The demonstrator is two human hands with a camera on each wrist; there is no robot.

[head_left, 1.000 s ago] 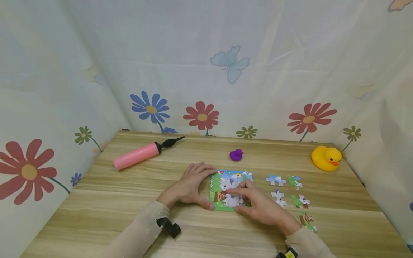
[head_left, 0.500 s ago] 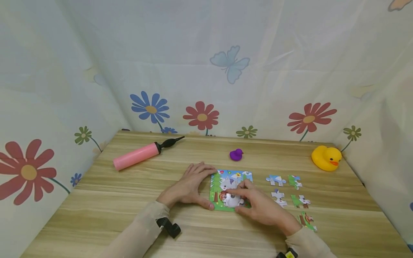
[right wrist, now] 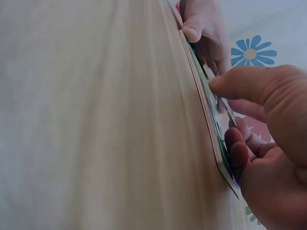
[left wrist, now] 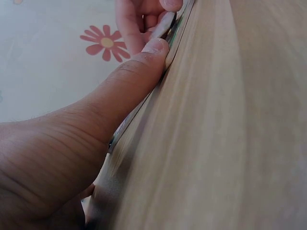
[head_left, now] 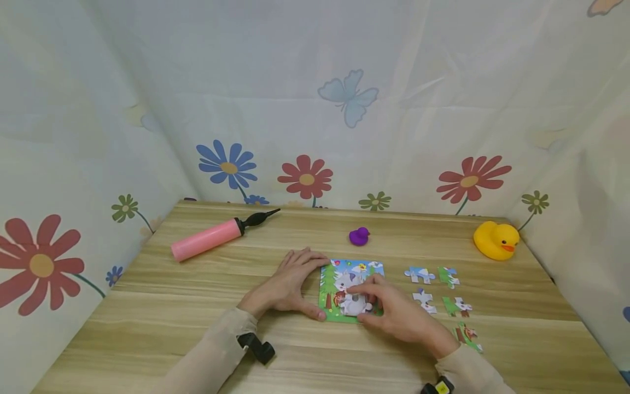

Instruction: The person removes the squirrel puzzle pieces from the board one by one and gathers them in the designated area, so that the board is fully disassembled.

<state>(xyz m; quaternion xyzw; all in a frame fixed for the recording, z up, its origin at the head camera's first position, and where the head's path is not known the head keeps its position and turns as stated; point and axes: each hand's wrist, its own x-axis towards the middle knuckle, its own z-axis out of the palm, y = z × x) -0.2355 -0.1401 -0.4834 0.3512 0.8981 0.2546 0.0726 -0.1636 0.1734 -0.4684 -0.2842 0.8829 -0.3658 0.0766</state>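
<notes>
Covering both forearms: beige sleeves [head_left: 206, 350], with a black wrist device [head_left: 258, 349] at each end.
Yellow label [head_left: 443, 387]: stuck on the right device, too small to read.
Right hand [head_left: 396, 314]: fingers bent, pinching a whitish puzzle piece [left wrist: 164, 27] against the thumb, over the puzzle's lower middle.
Left hand [head_left: 287, 284]: thumb and fingers spread well apart, holding nothing, touching the puzzle's left edge near both corners.
Puzzle [head_left: 331, 284]: flat on the wood-grain table [head_left: 305, 364], between the hands, printed with green trees and a pale animal.
Loose pieces [head_left: 424, 300]: five, lying right of the puzzle.
Pink pump [head_left: 209, 239]: lying far left, black nozzle pointing away.
Yellow duck [head_left: 494, 241]: upright near the right edge.
Purple duck [head_left: 359, 236]: just beyond the puzzle.
Curtain [head_left: 270, 71]: hung behind, patterned with flowers and a butterfly.
</notes>
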